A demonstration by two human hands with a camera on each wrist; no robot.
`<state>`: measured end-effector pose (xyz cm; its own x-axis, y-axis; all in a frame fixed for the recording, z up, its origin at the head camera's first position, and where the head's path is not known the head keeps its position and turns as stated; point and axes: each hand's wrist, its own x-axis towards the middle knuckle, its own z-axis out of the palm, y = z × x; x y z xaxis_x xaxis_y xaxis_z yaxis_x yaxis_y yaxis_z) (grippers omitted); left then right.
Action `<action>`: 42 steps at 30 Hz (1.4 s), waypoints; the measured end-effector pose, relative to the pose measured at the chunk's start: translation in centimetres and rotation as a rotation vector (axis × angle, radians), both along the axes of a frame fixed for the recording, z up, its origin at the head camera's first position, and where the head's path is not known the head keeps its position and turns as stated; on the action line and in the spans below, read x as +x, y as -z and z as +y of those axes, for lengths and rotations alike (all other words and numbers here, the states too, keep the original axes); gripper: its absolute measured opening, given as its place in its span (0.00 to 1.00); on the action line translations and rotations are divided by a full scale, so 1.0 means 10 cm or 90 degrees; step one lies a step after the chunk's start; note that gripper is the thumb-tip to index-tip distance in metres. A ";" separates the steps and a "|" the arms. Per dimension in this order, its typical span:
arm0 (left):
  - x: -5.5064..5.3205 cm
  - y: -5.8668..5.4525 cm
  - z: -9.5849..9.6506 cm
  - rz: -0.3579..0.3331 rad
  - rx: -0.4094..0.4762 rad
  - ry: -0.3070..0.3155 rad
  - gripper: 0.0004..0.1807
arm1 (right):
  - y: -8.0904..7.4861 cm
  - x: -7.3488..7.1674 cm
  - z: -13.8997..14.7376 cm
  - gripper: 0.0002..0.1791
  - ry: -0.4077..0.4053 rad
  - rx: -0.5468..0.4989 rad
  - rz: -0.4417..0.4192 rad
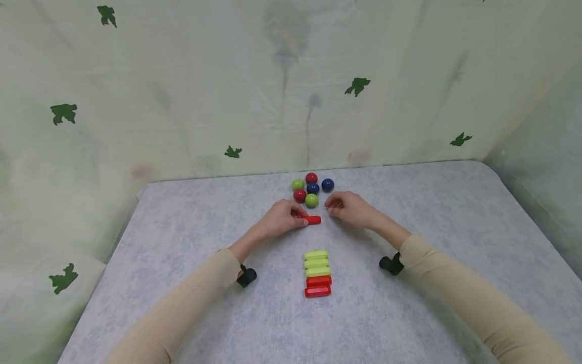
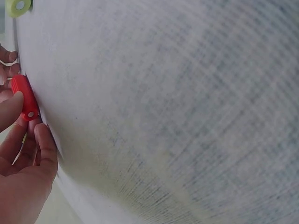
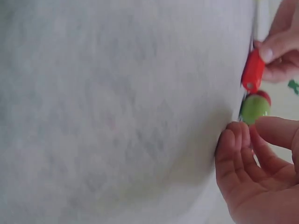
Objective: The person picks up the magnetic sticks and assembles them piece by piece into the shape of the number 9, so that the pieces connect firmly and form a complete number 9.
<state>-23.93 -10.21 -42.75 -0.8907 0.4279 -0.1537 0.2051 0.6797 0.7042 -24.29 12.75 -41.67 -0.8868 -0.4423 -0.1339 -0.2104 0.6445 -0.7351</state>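
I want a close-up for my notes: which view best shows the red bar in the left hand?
The left wrist view: the bar looks large there, with most of its length and a pale-dotted end showing. The head view shows it small, one end covered by the left hand; the right wrist view shows it blurrier, partly covered.

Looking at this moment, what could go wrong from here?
The left hand pinches a red piece just short of the nearer green ball; a small slip forward might set that ball rolling into the others.

The right hand, holding nothing, is also near the ball cluster, so its fingers could brush one.

The row of five pieces lies closely spaced, so a careless touch might knock it out of line.
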 end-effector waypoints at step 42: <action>0.05 0.00 -0.02 0.009 0.008 0.001 0.07 | 0.11 -0.56 0.03 0.22 0.063 0.037 0.050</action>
<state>-23.46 -10.45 -42.78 -0.8919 0.4315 -0.1353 0.2167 0.6704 0.7096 -29.89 13.07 -42.81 -0.9348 -0.3449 -0.0845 -0.1991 0.7060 -0.6797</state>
